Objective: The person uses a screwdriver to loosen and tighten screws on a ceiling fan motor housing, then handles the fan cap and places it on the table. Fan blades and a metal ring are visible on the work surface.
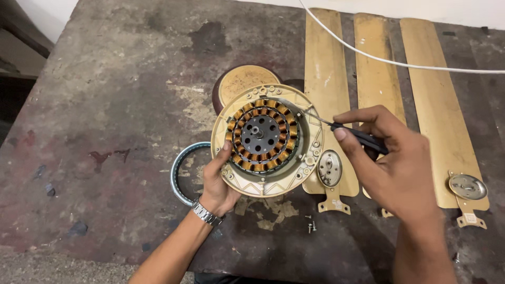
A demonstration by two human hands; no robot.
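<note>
No packages, signs or screens show anywhere on the workbench. The only thing that might be a label is a small pale rectangular mark (470,217) on the metal bracket at the near end of the rightmost gold fan blade (436,105), at the right edge of the view; it is too small to tell whether it is a sticker or a stamped patch.

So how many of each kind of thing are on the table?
Gold fan blades: 3
Fan motor with copper coils: 1
Round gold cover: 1
Metal ring: 1
Screwdriver: 1
White cable: 1
Loose screws: 2
Total: 10
</note>
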